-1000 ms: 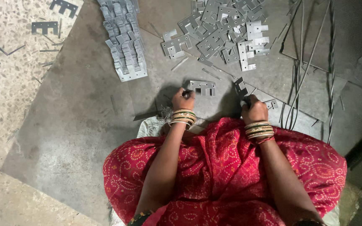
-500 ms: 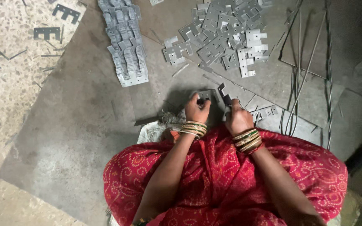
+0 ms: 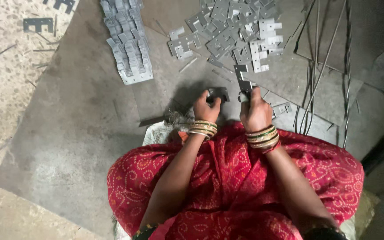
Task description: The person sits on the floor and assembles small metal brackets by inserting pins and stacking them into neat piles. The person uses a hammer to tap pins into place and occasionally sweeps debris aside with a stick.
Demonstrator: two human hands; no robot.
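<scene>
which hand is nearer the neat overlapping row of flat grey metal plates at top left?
Left. The left hand is below and right of the neat row of grey metal plates; the right hand is farther right, beyond the left hand.

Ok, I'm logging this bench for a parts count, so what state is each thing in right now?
left hand: closed on a small metal bracket, held above the sheet
right hand: gripping a notched metal piece, upright
stacked plates: overlapped in a tidy row
loose plates: scattered in a heap
metal rods: lying loose, some twisted
</scene>
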